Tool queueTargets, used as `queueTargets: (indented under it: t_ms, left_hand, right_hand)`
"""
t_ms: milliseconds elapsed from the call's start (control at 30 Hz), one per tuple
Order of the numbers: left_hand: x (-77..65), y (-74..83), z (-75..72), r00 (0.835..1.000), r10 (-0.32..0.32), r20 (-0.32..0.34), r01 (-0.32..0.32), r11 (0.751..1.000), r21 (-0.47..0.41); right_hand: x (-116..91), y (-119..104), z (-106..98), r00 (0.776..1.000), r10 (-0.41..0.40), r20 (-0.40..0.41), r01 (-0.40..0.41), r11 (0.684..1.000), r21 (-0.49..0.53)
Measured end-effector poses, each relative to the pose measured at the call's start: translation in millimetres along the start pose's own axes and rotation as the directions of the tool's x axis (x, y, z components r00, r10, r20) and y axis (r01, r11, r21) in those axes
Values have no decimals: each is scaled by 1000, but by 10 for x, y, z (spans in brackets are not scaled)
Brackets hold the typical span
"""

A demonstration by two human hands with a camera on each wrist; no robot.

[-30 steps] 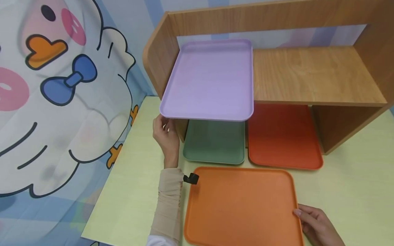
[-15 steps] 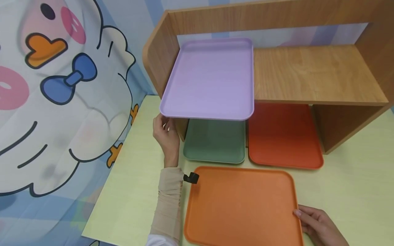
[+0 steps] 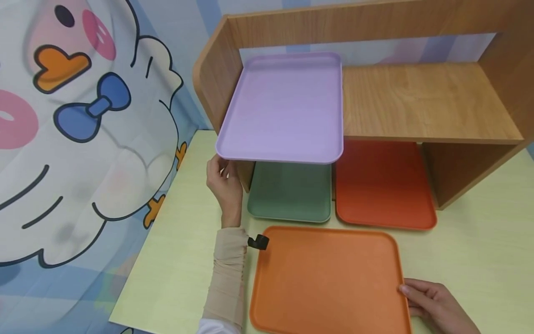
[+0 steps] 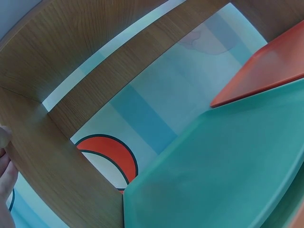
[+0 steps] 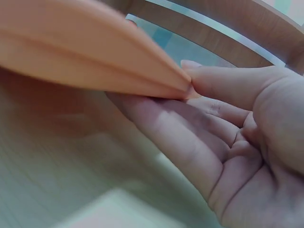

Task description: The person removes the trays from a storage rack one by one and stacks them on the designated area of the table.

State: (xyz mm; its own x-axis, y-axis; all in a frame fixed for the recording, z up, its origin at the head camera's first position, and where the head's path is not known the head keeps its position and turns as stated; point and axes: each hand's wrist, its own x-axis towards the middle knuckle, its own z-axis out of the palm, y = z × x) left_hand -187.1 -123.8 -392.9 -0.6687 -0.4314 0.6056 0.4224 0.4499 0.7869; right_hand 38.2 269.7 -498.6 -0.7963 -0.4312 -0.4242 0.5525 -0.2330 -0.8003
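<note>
An orange tray [image 3: 329, 278] lies broadside at the front, and my right hand [image 3: 435, 301] pinches its right rim. In the right wrist view, the thumb [image 5: 223, 85] is at the orange tray's [image 5: 95, 47] edge and the other fingers are underneath; that edge is raised off the table. My left hand [image 3: 226, 188] holds the front edge of the wooden shelf's left side panel [image 3: 246, 174], just below a corner of the purple tray [image 3: 283, 109]. In the left wrist view only part of the left hand [image 4: 4, 185] shows, beside the panel.
The wooden shelf [image 3: 429, 102] carries the purple tray on its upper board, overhanging the front. Below it are a green tray [image 3: 292, 195] and a red tray [image 3: 384, 190], side by side on the pale yellow table [image 3: 167, 260]. A cartoon-printed cloth [image 3: 104, 185] hangs at left.
</note>
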Motion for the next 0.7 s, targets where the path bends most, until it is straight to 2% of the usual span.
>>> queueTargets:
  t_ms: [200, 533, 700]
  left_hand:
    - [5, -293, 44, 1000, -3, 1, 3, 1000, -7]
    - [-2, -298, 36, 1000, -25, 11, 25, 999, -21]
    - [2, -291, 36, 1000, -26, 11, 26, 1000, -15]
  right_hand:
    - [11, 11, -28, 992, 5, -126, -24, 988, -151]
    - [43, -4, -6, 964, 37, -262, -119, 944, -307]
    - [72, -37, 33, 956, 59, -288, -162, 924, -347]
